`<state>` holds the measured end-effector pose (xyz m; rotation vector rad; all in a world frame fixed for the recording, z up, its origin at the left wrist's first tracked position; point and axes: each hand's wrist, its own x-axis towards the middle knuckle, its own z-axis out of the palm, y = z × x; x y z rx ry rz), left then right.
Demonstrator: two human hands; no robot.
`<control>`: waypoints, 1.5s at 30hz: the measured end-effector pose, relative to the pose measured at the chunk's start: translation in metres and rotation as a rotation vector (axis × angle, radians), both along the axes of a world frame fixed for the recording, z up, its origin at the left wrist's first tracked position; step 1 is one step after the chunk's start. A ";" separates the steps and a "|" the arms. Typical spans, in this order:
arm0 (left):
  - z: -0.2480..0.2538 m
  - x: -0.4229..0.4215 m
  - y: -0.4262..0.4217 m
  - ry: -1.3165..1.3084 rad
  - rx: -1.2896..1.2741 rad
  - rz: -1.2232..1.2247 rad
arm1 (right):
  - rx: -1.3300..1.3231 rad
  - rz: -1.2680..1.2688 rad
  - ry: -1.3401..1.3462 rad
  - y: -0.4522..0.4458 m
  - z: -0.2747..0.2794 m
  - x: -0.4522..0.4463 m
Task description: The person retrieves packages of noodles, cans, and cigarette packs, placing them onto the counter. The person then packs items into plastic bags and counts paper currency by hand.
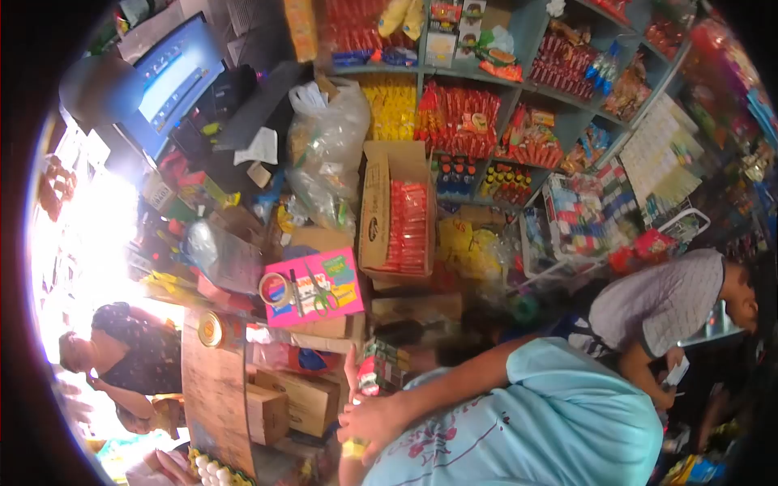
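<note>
My right hand (385, 417) reaches across the front of my teal shirt. It is closed at the lower end of a small red, green and dark packet (382, 368). My left hand (350, 429) is just beside it, partly hidden behind the right. One finger points upward along the packet's side, and the fingers around its base overlap with the right hand's. Something yellow (354, 448) shows at the left wrist. Beyond the hands, a pink box (340, 304) bears scissors (324, 300) and a roll of tape (275, 289).
An open carton (373, 215) of red packets stands ahead, below shelves (421, 89) of packaged goods. A wooden counter (215, 397) with a tin (211, 330) is at left. One person (130, 356) is beyond the counter; another (664, 300) bends at right. Eggs (212, 470) lie bottom left.
</note>
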<state>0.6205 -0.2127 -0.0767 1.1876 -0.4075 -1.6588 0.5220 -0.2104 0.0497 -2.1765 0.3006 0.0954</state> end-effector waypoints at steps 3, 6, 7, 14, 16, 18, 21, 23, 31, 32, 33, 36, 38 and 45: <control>0.015 -0.043 -0.014 0.047 -0.007 -0.031 | 0.095 -0.033 -0.130 -0.015 -0.001 -0.055; 0.033 -0.086 -0.010 0.146 0.035 -0.038 | 0.182 -0.208 -0.398 -0.024 -0.010 -0.105; 0.042 -0.099 -0.005 0.199 0.065 -0.036 | 0.283 -0.268 -0.453 -0.035 -0.006 -0.127; 0.009 -0.135 -0.018 0.257 0.439 -0.377 | 0.460 -0.958 -0.320 -0.103 -0.088 -0.255; 0.025 -0.135 -0.025 -0.024 0.245 -0.572 | 0.290 -1.132 -0.172 -0.116 -0.113 -0.287; 0.028 -0.123 -0.025 -0.221 0.263 -0.740 | 0.217 -1.254 -0.084 -0.120 -0.146 -0.315; 0.053 -0.108 -0.028 -0.295 0.213 -0.798 | 0.127 -1.353 0.126 -0.108 -0.172 -0.328; 0.046 -0.093 -0.024 -0.319 0.176 -0.860 | 0.103 -1.381 0.263 -0.087 -0.181 -0.323; 0.057 -0.049 -0.011 -0.390 0.030 -1.014 | 0.267 -1.198 0.668 0.015 -0.253 -0.320; 0.063 -0.046 -0.010 -0.395 0.042 -1.014 | 0.259 -1.201 0.690 0.021 -0.257 -0.320; 0.066 -0.044 -0.008 -0.402 0.057 -1.011 | 0.266 -1.198 0.685 0.025 -0.259 -0.321; 0.057 -0.046 -0.001 -0.383 -0.002 -0.977 | 0.280 -1.174 0.660 0.018 -0.268 -0.324; 0.047 -0.053 0.000 -0.401 -0.069 -0.985 | 0.284 -1.118 0.647 -0.005 -0.271 -0.325; 0.061 -0.065 0.015 -0.545 -0.079 -0.844 | 0.216 -0.851 0.474 -0.111 -0.292 -0.294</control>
